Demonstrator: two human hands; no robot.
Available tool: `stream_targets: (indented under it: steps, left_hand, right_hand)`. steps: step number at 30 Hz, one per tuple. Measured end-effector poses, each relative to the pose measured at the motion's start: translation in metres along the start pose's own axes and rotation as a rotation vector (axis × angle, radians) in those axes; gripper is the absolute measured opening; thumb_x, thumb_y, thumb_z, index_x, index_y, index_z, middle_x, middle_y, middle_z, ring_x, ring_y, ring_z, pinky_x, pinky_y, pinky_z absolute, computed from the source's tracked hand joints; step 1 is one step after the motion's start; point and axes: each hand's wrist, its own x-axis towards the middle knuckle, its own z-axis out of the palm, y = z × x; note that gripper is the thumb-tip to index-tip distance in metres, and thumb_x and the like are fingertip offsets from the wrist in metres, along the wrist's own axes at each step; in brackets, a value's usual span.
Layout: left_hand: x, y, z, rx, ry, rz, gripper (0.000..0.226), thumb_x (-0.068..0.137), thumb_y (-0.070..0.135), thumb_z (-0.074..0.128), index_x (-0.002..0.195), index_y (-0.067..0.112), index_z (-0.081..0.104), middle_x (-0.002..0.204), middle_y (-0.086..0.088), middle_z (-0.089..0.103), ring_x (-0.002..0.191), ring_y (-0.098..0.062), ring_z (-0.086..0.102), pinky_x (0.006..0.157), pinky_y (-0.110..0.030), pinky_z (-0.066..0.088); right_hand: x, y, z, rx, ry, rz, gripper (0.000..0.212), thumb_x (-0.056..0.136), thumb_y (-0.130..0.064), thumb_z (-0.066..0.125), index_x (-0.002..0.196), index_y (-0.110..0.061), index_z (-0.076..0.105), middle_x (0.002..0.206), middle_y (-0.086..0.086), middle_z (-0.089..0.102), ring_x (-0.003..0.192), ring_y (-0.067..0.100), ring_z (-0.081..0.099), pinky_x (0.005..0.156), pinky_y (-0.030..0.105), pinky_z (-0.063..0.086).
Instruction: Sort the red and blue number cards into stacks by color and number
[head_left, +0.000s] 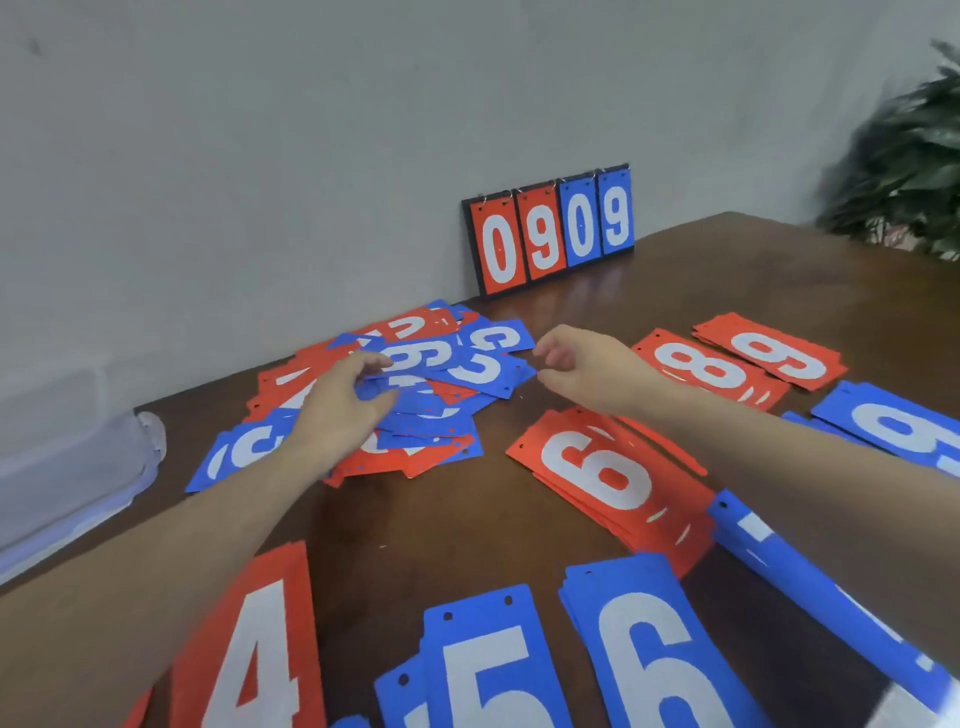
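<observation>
On a dark brown wooden bench (727, 270) set against a grey wall, a loose heap of unsorted red and blue cards (415, 395) lies at the far centre-left, white digits showing here and there, among them a blue "5" and a blue "2" near its top. The left hand (337, 400) rests on this heap with its fingers (363, 364) curled over a blue card, thumb beneath its edge, pinching it. The right hand (582, 364) hovers just beside the heap's right edge, its fingers loosely curled and slightly apart, holding nothing; whether they touch the nearest blue card cannot be told. Sorted stacks lie around: a red "6" stack (608, 473) near the middle, a red "8" stack (701, 369) and a red "9" stack (774, 353) farther right, a blue stack (904, 426) at the right edge with what looks like a "9", a blue stack partly hidden under the right forearm (810, 582), and along the near edge a red "4" stack (254, 654), a blue "5" stack (488, 670) and a blue "6" stack (644, 649). Against the wall stands a flip scoreboard (550, 228) reading "0909", the first two digits red, the last two blue. A green plant (914, 156) is at the far right, and a clear plastic bin lid (67, 467) at the left.
</observation>
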Motion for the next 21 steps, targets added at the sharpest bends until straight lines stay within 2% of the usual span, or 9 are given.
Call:
stream_targets:
  steps: [3, 5, 8, 10, 13, 17, 19, 21]
  left_hand:
    - [0.007, -0.026, -0.012, 0.165, -0.020, 0.004, 0.041, 0.085, 0.031, 0.076, 0.123, 0.023, 0.061, 0.128, 0.004, 0.061, 0.125, -0.019, 0.054, 0.108, -0.041, 0.040]
    - [0.014, -0.036, -0.017, 0.219, -0.034, 0.008, 0.048, 0.086, 0.039, 0.075, 0.128, 0.023, 0.059, 0.135, 0.005, 0.058, 0.128, -0.018, 0.051, 0.110, -0.045, 0.038]
    - [0.030, -0.041, -0.018, 0.252, -0.029, 0.000, 0.050, 0.089, 0.043, 0.070, 0.134, 0.025, 0.055, 0.141, 0.008, 0.056, 0.131, -0.016, 0.050, 0.110, -0.039, 0.037]
    - [0.042, -0.038, -0.014, 0.292, -0.048, 0.025, 0.052, 0.091, 0.044, 0.068, 0.136, 0.026, 0.053, 0.142, 0.007, 0.055, 0.132, -0.018, 0.049, 0.109, -0.041, 0.038]
    - [0.056, -0.035, -0.007, 0.394, -0.139, 0.099, 0.056, 0.092, 0.037, 0.067, 0.143, 0.027, 0.047, 0.149, 0.004, 0.049, 0.137, -0.020, 0.044, 0.112, -0.040, 0.035]
    - [0.069, -0.035, -0.002, 0.445, -0.294, 0.094, 0.061, 0.096, 0.036, 0.059, 0.152, 0.033, 0.035, 0.157, 0.002, 0.039, 0.141, -0.022, 0.040, 0.111, -0.034, 0.035]
    - [0.072, -0.038, -0.002, 0.459, -0.347, 0.083, 0.059, 0.099, 0.041, 0.055, 0.153, 0.038, 0.032, 0.154, 0.003, 0.044, 0.135, -0.023, 0.047, 0.105, -0.033, 0.042]
    - [0.073, -0.038, -0.005, 0.535, -0.327, 0.146, 0.057, 0.099, 0.043, 0.053, 0.152, 0.040, 0.032, 0.150, 0.003, 0.049, 0.131, -0.022, 0.050, 0.103, -0.033, 0.045]
  right_hand:
    - [0.023, -0.016, 0.020, -0.007, -0.053, -0.039, 0.029, 0.094, -0.026, 0.063, 0.122, -0.025, 0.060, 0.111, -0.007, 0.061, 0.102, 0.014, 0.060, 0.083, 0.024, 0.045]
    - [0.037, -0.024, 0.030, -0.010, -0.065, -0.054, 0.030, 0.094, -0.027, 0.063, 0.123, -0.025, 0.060, 0.117, -0.006, 0.061, 0.109, 0.014, 0.059, 0.091, 0.026, 0.047]
    - [0.055, -0.032, 0.042, -0.030, -0.076, -0.040, 0.037, 0.092, -0.036, 0.068, 0.125, -0.024, 0.060, 0.134, -0.003, 0.059, 0.121, 0.016, 0.054, 0.100, 0.030, 0.045]
    - [0.062, -0.033, 0.045, -0.061, -0.129, 0.012, 0.049, 0.087, -0.048, 0.071, 0.129, -0.027, 0.056, 0.140, -0.002, 0.054, 0.126, 0.019, 0.050, 0.103, 0.033, 0.045]
    - [0.069, -0.030, 0.048, -0.128, -0.209, 0.080, 0.066, 0.080, -0.060, 0.073, 0.136, -0.032, 0.050, 0.142, -0.001, 0.052, 0.124, 0.022, 0.051, 0.103, 0.038, 0.047]
    - [0.071, -0.026, 0.049, -0.149, -0.162, 0.079, 0.072, 0.075, -0.061, 0.076, 0.137, -0.035, 0.049, 0.144, -0.002, 0.052, 0.129, 0.024, 0.048, 0.106, 0.045, 0.044]
    - [0.070, -0.028, 0.047, -0.213, -0.143, 0.092, 0.081, 0.074, -0.062, 0.077, 0.143, -0.036, 0.043, 0.144, 0.000, 0.050, 0.132, 0.026, 0.043, 0.108, 0.047, 0.040]
    - [0.069, -0.033, 0.044, -0.279, -0.115, 0.091, 0.090, 0.072, -0.062, 0.079, 0.147, -0.036, 0.036, 0.145, 0.003, 0.048, 0.134, 0.028, 0.040, 0.108, 0.047, 0.037]
